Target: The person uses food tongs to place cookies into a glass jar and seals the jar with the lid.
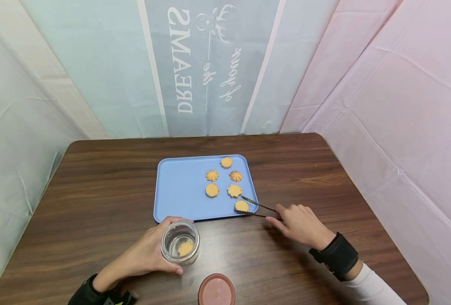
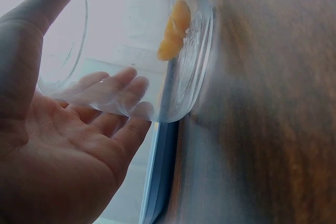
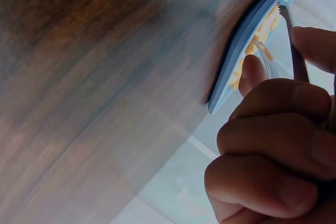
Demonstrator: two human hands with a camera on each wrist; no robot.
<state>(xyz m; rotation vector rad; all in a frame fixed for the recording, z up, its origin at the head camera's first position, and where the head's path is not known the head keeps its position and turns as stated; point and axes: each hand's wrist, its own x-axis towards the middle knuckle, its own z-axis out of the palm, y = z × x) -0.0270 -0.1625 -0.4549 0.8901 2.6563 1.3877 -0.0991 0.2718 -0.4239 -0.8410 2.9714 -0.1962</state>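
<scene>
A blue tray lies on the wooden table with several orange flower-shaped cookies on its right side. My right hand grips metal tongs whose tips straddle the nearest cookie at the tray's front right. The tongs and the tray edge also show in the right wrist view. My left hand holds a clear glass jar upright just in front of the tray; one cookie lies inside the jar.
A reddish-brown lid lies on the table near the front edge, right of the jar. Cloth-covered walls close in on the left, back and right. Bare table stretches left and right of the tray.
</scene>
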